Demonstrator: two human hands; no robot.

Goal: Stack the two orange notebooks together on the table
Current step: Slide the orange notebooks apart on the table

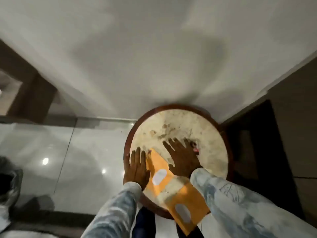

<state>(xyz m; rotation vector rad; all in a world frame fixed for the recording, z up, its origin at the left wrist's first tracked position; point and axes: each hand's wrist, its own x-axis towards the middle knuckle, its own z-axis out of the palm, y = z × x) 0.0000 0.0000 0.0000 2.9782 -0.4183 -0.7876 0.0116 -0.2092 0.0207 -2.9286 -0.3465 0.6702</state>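
Two orange notebooks lie apart on a round table [180, 134]: the far notebook [158, 170] between both flat, open hands, left hand [137, 167] and right hand [181, 158]; the near notebook [187, 208] overhangs the table's edge. Gathering likely begins; next, one must slide onto the other.

no legible txt, notebook labels [159, 176] blank/blurred
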